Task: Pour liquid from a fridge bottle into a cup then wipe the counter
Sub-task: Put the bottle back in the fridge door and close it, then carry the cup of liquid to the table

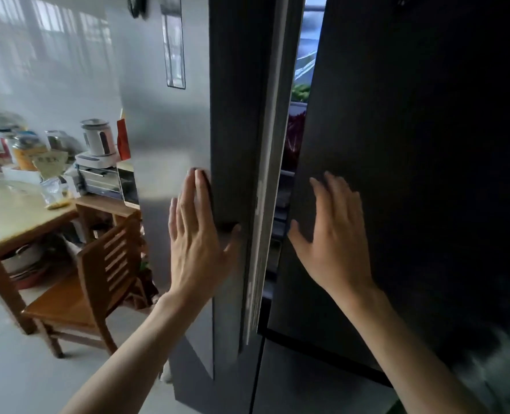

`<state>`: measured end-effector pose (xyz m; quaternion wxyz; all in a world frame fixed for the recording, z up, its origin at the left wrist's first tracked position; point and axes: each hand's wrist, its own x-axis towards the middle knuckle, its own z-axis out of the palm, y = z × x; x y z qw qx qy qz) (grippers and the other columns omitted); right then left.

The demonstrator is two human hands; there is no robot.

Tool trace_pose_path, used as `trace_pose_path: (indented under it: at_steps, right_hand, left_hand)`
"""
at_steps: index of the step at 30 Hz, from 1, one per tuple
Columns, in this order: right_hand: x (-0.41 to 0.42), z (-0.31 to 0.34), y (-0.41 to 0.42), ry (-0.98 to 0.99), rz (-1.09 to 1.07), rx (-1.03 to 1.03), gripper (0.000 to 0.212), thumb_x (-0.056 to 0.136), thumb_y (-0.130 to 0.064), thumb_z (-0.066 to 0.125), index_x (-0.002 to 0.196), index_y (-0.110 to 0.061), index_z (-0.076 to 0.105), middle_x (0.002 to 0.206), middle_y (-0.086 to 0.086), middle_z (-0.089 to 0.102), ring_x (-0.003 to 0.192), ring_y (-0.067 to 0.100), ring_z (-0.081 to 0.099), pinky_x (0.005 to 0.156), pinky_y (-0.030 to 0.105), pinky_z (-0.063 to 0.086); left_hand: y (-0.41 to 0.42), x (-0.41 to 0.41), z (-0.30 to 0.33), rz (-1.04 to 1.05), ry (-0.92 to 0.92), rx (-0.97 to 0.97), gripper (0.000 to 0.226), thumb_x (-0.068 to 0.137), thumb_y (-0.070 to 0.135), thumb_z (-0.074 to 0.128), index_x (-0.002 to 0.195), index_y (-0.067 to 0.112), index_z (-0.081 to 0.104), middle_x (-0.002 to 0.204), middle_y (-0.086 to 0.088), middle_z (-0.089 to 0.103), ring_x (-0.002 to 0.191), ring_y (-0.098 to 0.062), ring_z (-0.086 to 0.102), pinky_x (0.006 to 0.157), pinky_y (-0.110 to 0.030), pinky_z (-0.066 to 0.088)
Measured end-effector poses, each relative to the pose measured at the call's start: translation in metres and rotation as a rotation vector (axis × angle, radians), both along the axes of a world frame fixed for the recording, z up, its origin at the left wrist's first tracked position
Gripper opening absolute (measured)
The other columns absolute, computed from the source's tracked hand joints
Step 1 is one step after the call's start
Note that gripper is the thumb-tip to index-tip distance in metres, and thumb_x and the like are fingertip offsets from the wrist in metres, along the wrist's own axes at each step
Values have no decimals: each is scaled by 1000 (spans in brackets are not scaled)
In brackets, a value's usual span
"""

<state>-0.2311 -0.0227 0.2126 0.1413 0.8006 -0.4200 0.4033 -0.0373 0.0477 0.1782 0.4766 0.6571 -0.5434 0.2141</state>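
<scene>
Head view, 1 frame.
- Tall dark grey double-door fridge: both doors ajar, narrow lit gap betw. them; green and red produce seen on shelves inside. Bottle and cup: not visible.
- Left hand: grip released, flat, fingers on outer edge of left door.
- Right hand: grip released, palm flat on right door.
- Far left: light wooden surface w/ jars, wooden slatted chair beside it.
</scene>
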Motion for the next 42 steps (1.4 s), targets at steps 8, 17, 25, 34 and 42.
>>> trace_pose_path:
  at_steps: [8,17,25,34,42]
  right_hand:
    - [-20,-14,-42,55,-186,49,86,90,-44,63,159,-14,22,169,15,8,154,41,9,121,63,17]
    - [-22,-31,-70,131,-271,70,96,93,-58,53,162,-15,2,169,14,-10,155,39,-11,117,73,8]
    - [105,-57,-20,146,193,110,77,99,-38,57,156,0,23,165,22,20,155,35,14,121,59,25]
    - [336,-138,220,417,1120,528,59,97,-40,61,147,-15,47,148,6,55,138,22,51,113,39,45]
    - [469,-173,477,836,1487,575,59,96,-38,60,149,-17,43,151,6,51,136,27,50,111,42,43]
  left_hand:
    - [-98,-50,0,-50,-44,160,88,100,49,38,158,3,-9,166,-16,-18,153,-31,-18,125,-54,3]
    - [-152,-65,10,-108,-29,297,98,95,74,28,157,15,-19,164,-5,-28,150,-23,-28,124,-55,-5]
    - [-46,17,4,-165,42,351,63,103,44,18,161,28,-2,168,12,-11,154,-4,-9,127,-45,4]
    - [290,192,-105,637,424,684,59,104,49,34,157,24,26,164,1,27,145,-22,38,118,-41,33]
    - [564,223,-159,1163,819,701,59,100,44,43,152,18,33,152,-5,42,134,-27,47,108,-45,39]
